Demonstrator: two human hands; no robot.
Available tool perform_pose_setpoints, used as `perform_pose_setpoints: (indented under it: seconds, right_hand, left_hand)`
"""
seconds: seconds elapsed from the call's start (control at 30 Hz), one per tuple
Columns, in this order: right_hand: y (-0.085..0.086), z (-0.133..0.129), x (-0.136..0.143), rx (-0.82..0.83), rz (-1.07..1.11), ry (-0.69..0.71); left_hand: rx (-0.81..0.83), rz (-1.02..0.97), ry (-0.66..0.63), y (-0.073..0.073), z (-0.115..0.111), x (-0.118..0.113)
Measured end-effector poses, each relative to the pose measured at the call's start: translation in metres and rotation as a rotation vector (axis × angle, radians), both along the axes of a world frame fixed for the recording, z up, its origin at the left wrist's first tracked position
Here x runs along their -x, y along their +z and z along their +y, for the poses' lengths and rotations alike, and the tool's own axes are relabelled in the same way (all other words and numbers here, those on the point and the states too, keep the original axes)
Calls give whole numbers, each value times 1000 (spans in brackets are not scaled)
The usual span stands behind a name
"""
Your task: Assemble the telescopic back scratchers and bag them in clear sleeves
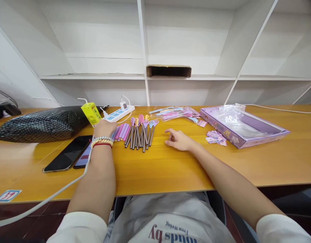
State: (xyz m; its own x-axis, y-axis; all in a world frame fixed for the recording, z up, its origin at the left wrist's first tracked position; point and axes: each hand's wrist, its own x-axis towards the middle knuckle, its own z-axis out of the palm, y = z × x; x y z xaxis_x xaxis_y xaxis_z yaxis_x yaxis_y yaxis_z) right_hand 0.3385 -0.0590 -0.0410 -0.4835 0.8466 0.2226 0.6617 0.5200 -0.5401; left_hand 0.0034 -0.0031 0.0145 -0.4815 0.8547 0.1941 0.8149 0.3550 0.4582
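My left hand [104, 127], with beaded bracelets at the wrist, reaches over the left end of a row of pink and purple tubes [122, 131]. Its fingers are hidden behind the back of the hand, close to a yellow drink carton [91, 114]. Right of the tubes lies a pile of metal rods with small coloured claw heads [142, 133]. My right hand [179, 140] rests on the table to the right of the pile, fingers curled but apart, holding nothing. Behind it are plastic-wrapped coloured pieces [177, 113], with small printed cards [216, 137] to its right.
A purple tray box [236, 136] with clear plastic inside stands at the right. On the left are a black wrapped package [46, 124], a dark phone [69, 153], a second phone [81, 159] and a power strip [120, 113]. A white cable [51, 197] crosses my left forearm.
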Motion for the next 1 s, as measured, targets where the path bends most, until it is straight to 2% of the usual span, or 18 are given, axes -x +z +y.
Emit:
perform_pose_setpoints:
  seconds: [0.07, 0.17, 0.4, 0.6, 0.83, 1.0]
  right_hand:
    - [0, 0, 0, -2, -1, 5]
    - [0, 0, 0, -8, -9, 5]
    - [2, -2, 0, 8, -16, -7]
    - [2, -1, 0, 13, -8, -6]
    - [1, 0, 0, 17, -3, 4]
    - [2, -1, 0, 22, -9, 4]
  left_hand:
    - [47, 17, 80, 5, -5, 2]
    - [114, 30, 67, 8, -7, 6]
    - [137, 104, 58, -7, 6, 17]
    - [243, 89, 46, -14, 18, 32]
    - [231, 128, 39, -12, 18, 24]
    - [289, 95, 4, -10, 20, 22]
